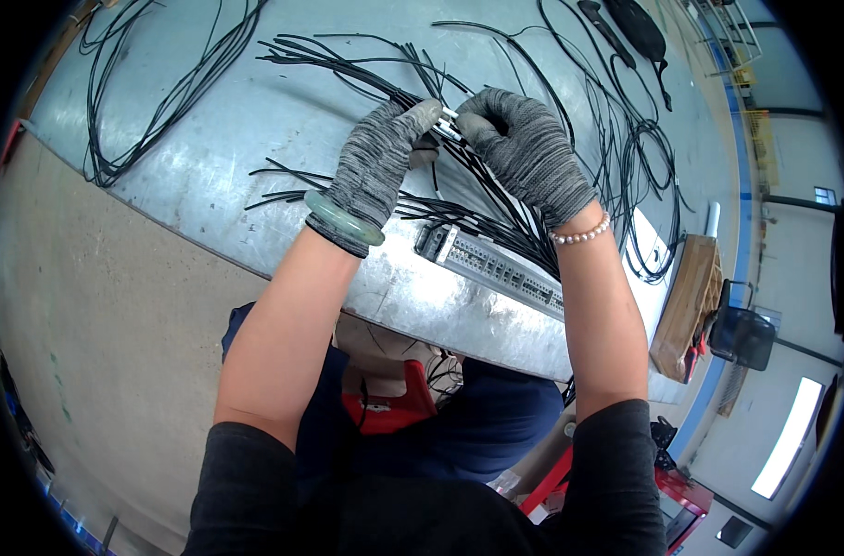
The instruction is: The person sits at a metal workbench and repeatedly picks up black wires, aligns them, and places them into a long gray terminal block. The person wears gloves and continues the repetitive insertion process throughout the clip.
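Here you are, both hands meeting over the worktop (209, 190), and your left hand (382, 153) has the black cables (348, 68) pinched, their loose ends fanning out past your glove to the upper left. Your right hand (526, 148) comes in from the other side, fingers (475, 127) narrow and right up against the small white pieces (449, 131) on the bundle; whether they actually grip one, I cannot tell, as the glove hides the contact.

So the step in hand looks like fine fitting or sorting at those white pieces, one cable among many. The next move, I'd judge, calls for a steady left pinch and a small, careful adjustment by the right fingertips, without dragging the neighbours along.

Now the cables themselves: thin, black, slightly curved, bunched tight between your hands and splayed at the free ends. From your grip they slant down to the lower right, passing under your right wrist, while another bunch lies lower, beside the long metal connector strip (505, 269) with its rows of small openings.
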Demonstrator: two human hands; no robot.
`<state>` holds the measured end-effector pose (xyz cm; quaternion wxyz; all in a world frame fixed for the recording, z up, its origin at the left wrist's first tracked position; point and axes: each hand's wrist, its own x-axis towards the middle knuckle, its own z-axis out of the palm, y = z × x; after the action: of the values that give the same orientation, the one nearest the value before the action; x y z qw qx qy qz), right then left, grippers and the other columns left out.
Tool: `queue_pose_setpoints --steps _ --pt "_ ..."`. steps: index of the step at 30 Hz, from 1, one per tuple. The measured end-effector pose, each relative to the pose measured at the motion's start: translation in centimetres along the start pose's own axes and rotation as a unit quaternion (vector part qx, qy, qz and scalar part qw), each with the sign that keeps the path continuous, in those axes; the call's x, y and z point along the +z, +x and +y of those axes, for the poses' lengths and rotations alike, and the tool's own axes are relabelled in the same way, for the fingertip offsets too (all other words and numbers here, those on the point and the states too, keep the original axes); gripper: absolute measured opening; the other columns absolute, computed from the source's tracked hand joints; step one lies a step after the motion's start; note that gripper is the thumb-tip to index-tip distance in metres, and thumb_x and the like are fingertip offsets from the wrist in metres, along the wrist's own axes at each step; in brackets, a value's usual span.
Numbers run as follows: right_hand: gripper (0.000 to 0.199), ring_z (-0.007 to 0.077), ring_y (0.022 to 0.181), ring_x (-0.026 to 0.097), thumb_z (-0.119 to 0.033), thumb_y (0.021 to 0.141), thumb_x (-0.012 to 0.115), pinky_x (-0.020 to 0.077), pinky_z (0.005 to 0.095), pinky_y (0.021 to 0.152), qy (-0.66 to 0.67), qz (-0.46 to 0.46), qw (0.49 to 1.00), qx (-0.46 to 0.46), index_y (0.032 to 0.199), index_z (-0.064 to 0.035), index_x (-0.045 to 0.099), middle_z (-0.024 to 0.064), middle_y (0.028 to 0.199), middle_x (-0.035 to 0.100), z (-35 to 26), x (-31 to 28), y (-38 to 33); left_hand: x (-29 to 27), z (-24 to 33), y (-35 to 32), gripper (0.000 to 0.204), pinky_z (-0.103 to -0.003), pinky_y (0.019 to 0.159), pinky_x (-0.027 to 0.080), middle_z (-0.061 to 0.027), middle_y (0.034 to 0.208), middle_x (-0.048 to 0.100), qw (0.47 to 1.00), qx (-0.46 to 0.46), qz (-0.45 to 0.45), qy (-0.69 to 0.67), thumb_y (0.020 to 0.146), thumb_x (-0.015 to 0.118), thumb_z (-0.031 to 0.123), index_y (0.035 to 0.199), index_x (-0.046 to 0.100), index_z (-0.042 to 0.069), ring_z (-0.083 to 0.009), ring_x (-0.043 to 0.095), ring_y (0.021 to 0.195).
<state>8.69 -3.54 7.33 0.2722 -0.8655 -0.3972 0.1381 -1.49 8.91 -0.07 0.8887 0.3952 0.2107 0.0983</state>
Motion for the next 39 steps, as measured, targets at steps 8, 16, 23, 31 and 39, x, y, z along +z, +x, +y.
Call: queue_pose_setpoints --steps 8,16,23,31,39 --pt "0.019 0.0175 0.070 0.063 -0.023 0.084 0.069 0.0514 0.0322 0.068 0.013 -0.016 1.000 0.020 0.092 -0.0053 0.067 0.0084 0.077 0.067 0.1 -0.1 0.1 -0.3 -0.3 0.2 0.027 -0.033 0.084 0.052 -0.0067 0.096 0.061 1.000 0.003 -0.009 -0.011 0.090 0.063 0.027 0.101 0.062 0.003 -0.0185 0.060 0.091" --pt "0.019 0.0173 0.073 0.063 -0.020 0.085 0.068 0.0517 0.0314 0.069 0.036 -0.002 0.999 0.021 0.096 -0.0054 0.067 0.0085 0.081 0.068 -0.2 0.0 -0.2 -0.3 -0.1 0.2 0.031 -0.032 0.083 0.053 -0.0055 0.097 0.061 1.000 0.006 -0.021 -0.001 0.089 0.065 0.031 0.105 0.061 0.004 -0.0172 0.060 0.091" --pt "0.021 0.0173 0.082 0.066 -0.018 0.089 0.064 0.0540 0.0302 0.075 0.024 0.081 0.996 -0.023 0.105 -0.0046 0.067 0.0099 0.091 0.070 -0.3 -0.3 -3.2 -0.2 2.2 -0.4 0.042 -0.033 0.080 0.051 -0.0093 0.089 0.064 0.866 0.020 0.018 0.499 0.093 0.055 0.042 0.107 0.062 0.002 -0.0221 0.063 0.084" --pt "0.019 0.0207 0.078 0.067 -0.021 0.089 0.063 0.0529 0.0326 0.075 0.000 -0.048 0.999 0.018 0.103 -0.0095 0.069 0.0098 0.089 0.071 1.7 2.0 -6.2 -3.9 3.1 -0.8 0.031 -0.036 0.088 0.049 -0.0128 0.101 0.068 0.686 0.118 -0.043 0.717 0.095 0.051 0.028 0.114 0.064 0.008 -0.0259 0.063 0.095" --pt "0.018 0.0251 0.081 0.066 -0.023 0.086 0.062 0.0518 0.0366 0.079 -0.124 -0.119 0.985 -0.015 0.098 -0.0104 0.068 0.0113 0.084 0.068 -1.0 6.4 -3.1 -4.0 5.0 -2.7 0.024 -0.034 0.089 0.049 -0.0094 0.102 0.069 0.715 0.119 0.010 0.689 0.093 0.055 0.023 0.109 0.067 0.011 -0.0223 0.063 0.095"
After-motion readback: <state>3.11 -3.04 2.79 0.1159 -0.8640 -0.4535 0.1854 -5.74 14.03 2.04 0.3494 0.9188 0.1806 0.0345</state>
